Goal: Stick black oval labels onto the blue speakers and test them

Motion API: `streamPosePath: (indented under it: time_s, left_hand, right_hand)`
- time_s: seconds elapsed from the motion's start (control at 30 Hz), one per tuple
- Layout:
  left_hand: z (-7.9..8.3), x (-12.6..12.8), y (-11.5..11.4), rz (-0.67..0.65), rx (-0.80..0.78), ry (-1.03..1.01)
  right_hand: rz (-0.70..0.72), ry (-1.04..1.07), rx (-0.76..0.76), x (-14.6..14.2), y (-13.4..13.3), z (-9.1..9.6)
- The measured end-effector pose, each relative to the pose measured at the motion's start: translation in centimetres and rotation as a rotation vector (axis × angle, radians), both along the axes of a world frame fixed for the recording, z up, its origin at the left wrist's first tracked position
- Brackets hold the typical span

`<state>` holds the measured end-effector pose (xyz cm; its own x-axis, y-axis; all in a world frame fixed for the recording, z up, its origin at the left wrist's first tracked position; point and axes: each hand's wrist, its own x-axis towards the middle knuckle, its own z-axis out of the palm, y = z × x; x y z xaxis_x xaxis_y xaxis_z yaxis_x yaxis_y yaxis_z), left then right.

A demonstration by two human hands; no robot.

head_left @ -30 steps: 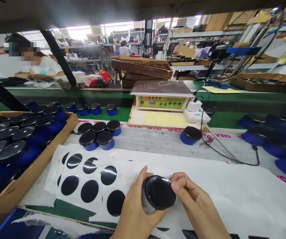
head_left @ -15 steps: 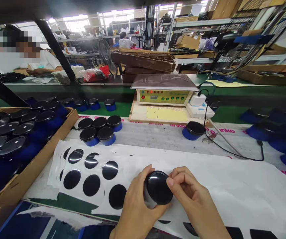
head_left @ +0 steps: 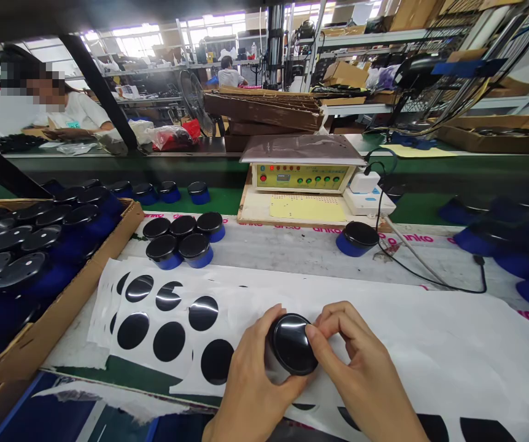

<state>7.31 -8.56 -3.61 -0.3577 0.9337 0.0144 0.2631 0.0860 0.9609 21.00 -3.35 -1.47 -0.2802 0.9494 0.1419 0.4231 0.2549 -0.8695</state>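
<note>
My left hand (head_left: pixel 258 374) is wrapped round a round black-topped case (head_left: pixel 293 345), holding it over the white sheet with its glossy top facing up. At the case's right edge, my right hand (head_left: pixel 354 356) has its thumb pressed on the rim of the top and its other fingers curled close behind. Whether a thin sticker edge lies under that thumb, I cannot tell. Left of my hands lie white backing sheets (head_left: pixel 200 362) bearing black round stickers (head_left: pixel 169 342), one of them partly cut away. The case's side is mostly hidden by my fingers.
Several blue cases with black tops (head_left: pixel 199 248) stand behind the stickers, and more fill a cardboard box (head_left: pixel 108 264) at left. One case (head_left: pixel 357 239) stands alone near a black cable (head_left: pixel 423 279). A control box (head_left: pixel 304 175) sits at the back. A co-worker (head_left: pixel 80 113) is at far left.
Both hands keep their grip on the case, with the right thumb still at its edge. The right fingers have shifted very slightly; the view has moved a little.
</note>
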Motion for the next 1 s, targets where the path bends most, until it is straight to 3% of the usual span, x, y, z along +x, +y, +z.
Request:
streamPosePath:
  time_s: [0.4,0.57,0.7,0.87,1.0]
  left_hand:
    - [-0.2,-0.1,-0.3,-0.034,-0.048,0.109]
    - [-0.5,-0.5,-0.3,-0.073,-0.011,0.210]
    - [-0.5,-0.9,0.0,-0.255,0.089,0.396]
    - [-0.7,-0.7,-0.8,-0.397,0.163,0.649]
    - [1.1,-2.4,-0.3,-0.531,0.187,0.592]
  right_hand:
    - [0.000,-0.217,0.010,0.3,0.2,1.6]
    - [0.074,-0.350,-0.201,1.7,1.5,0.9]
    - [0.076,-0.188,-0.293,2.7,2.2,0.4]
    - [-0.002,-0.166,-0.188,2.9,2.3,-0.3]
    - [0.012,-0.208,-0.028,2.5,2.0,-1.7]
